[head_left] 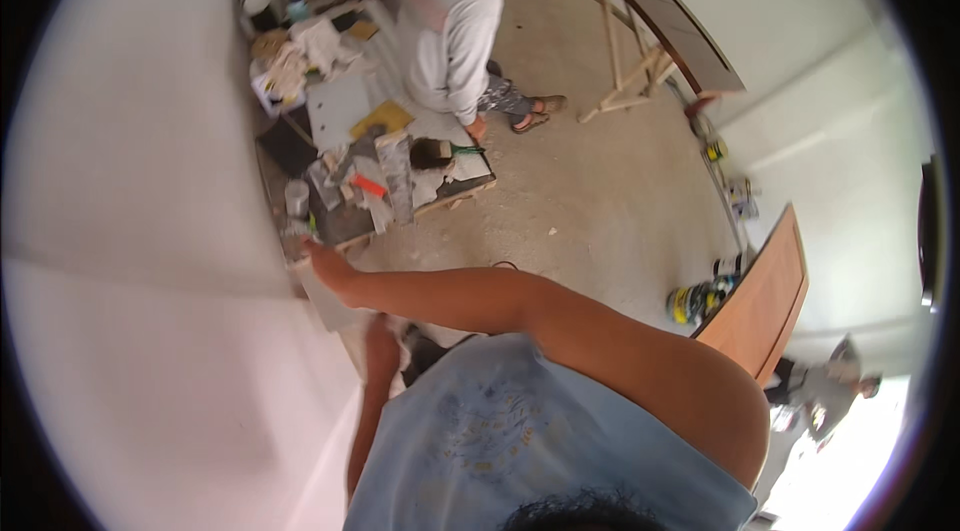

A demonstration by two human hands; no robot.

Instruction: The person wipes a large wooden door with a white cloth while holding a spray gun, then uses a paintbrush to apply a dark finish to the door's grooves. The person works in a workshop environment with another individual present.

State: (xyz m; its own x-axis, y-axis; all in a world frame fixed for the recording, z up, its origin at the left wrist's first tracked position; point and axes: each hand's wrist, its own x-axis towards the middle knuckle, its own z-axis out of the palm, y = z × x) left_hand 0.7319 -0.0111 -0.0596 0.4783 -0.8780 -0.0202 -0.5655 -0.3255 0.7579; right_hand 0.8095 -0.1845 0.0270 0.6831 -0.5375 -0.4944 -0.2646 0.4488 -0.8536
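My right arm crosses in front of my body, and my right hand [330,271] reaches the near left corner of a cluttered low table [462,193]. Its fingertips are small and blurred at the table edge, so any grip is unclear. Close to it stand a pale cup [297,197] and a tool with an orange-red handle [368,185]. Lower down, beside the wall, is my left hand [381,343], its fingers indistinct. A dark item [428,353] lies beside it, partly covered by my shirt. A dark-bristled brush [432,154] rests near the table's right edge.
A person in grey [455,41] sits on the table's far side. White rags [320,43] and a yellow sheet [385,118] lie there too. Wooden trestles [625,81], paint cans [690,304] and a leaning wooden panel [765,296] stand right. Another person [825,391] is farther off.
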